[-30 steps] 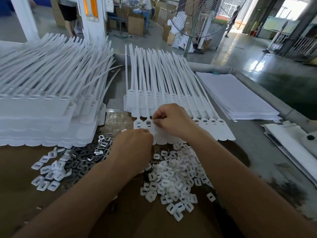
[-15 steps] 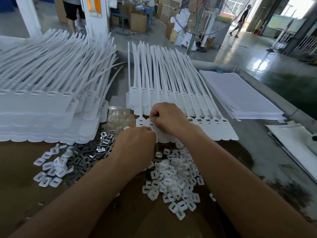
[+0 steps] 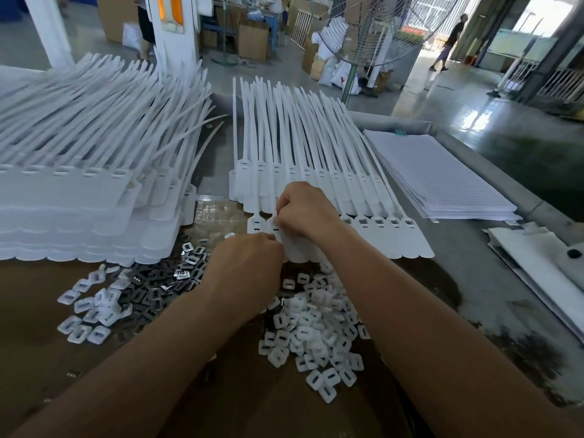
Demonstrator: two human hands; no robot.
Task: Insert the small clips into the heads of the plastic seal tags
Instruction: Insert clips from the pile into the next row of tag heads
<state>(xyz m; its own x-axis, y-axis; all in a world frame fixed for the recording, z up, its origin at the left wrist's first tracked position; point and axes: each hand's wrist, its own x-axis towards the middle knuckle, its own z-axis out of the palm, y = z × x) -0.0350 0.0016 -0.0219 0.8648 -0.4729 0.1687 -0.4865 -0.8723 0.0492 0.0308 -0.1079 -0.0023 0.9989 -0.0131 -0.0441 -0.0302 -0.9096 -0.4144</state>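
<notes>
Dozens of flat, long-tailed white plastic tags point(image 3: 410, 245); squarish slotted clips point(image 3: 313, 330).

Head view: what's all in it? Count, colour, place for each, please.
white plastic seal tags: many, white, fanned row at table centre
stacked white plastic seal tags: many, white, table left
small white plastic clips: two piles, white, below hands and far left
dark metal inserts: one pile, grey, left of left hand
stack of lined paper sheets: one, white, table right
wire-guard pedestal fan: one, grey, behind table
cardboard boxes: several, brown, background floor
left hand: one, fingers hidden, beside a tag
right hand: one, pinching at a tag head
</notes>
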